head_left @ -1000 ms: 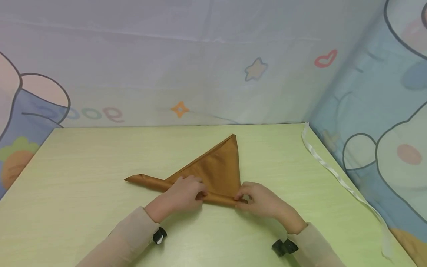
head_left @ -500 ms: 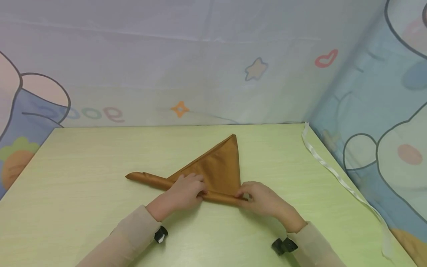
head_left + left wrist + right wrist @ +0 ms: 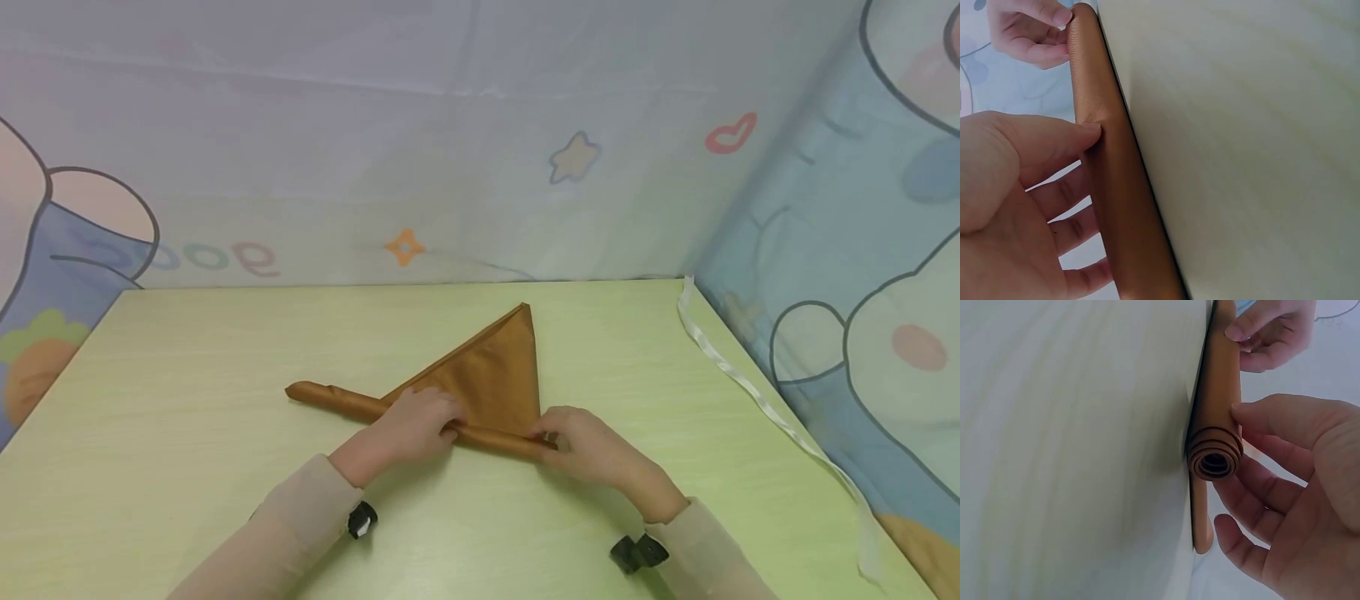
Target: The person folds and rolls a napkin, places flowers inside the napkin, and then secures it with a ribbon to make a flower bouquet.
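Note:
A brown satin cloth napkin (image 3: 498, 375) lies on the table, its near part wound into a tight roll and its far part a flat triangle with the tip pointing away. My left hand (image 3: 416, 427) holds the middle of the roll, thumb on the near side and fingers over it. At the right end, my right hand (image 3: 588, 447) grips the roll between thumb and fingers. The right wrist view shows the spiral layers of the rolled end (image 3: 1215, 459), hollow in the centre. In the left wrist view the thumb presses into the roll (image 3: 1125, 206).
The pale wood-grain table (image 3: 187, 483) ends at a printed cloth backdrop (image 3: 315, 150) behind and at the sides. A white ribbon (image 3: 750, 385) runs along the right edge. Dark wrist devices sit below both beige sleeves (image 3: 281, 525).
The roll has turned slightly away from the person, taking up a little more of the flat triangle. Its left end has shifted a bit right and away. Both hands stay on it.

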Available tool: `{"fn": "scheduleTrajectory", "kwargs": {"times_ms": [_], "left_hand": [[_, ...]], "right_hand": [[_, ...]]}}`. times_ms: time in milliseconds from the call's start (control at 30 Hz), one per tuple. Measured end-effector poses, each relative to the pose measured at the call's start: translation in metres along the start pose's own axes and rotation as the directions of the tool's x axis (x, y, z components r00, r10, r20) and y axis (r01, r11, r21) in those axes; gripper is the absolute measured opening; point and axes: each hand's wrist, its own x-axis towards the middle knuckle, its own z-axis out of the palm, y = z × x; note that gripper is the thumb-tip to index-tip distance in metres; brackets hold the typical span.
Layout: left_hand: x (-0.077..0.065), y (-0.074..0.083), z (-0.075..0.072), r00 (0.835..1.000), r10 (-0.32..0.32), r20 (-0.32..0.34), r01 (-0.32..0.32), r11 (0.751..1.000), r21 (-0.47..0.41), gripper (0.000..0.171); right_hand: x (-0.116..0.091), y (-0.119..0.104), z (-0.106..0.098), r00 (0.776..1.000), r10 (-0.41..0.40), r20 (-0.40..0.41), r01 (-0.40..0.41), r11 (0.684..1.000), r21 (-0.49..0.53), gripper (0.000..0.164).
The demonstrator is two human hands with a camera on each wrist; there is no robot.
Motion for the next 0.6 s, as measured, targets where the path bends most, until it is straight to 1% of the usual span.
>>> {"fn": "scheduleTrajectory", "kwargs": {"times_ms": [167,400,467,600], "left_hand": [[0.0042,-0.0008,0.0002,1.000,-0.004,-0.031,0.003,0.999,-0.049,0.011],[0.0046,-0.0015,0.0006,0.999,-0.016,-0.049,0.014,0.999,-0.045,0.010],[0.0044,-0.0018,0.0010,0.998,-0.013,-0.054,0.011,1.000,-0.029,0.008],[0.0040,-0.0008,0.0010,0.999,-0.035,-0.022,0.034,0.999,-0.023,0.008]], "right_hand": [[0.0024,0.0007,0.0015,0.999,-0.031,-0.024,0.031,0.999,0.019,0.022],[0.0062,0.0000,0.0009,0.999,-0.036,-0.021,0.036,0.999,0.009,0.022],[0.0071,0.0003,0.0003,0.999,-0.032,-0.016,0.032,0.999,0.008,0.021],[0.0082,0.0011,-0.0010,1.000,-0.016,-0.005,0.017,1.000,0.016,0.021]]}}
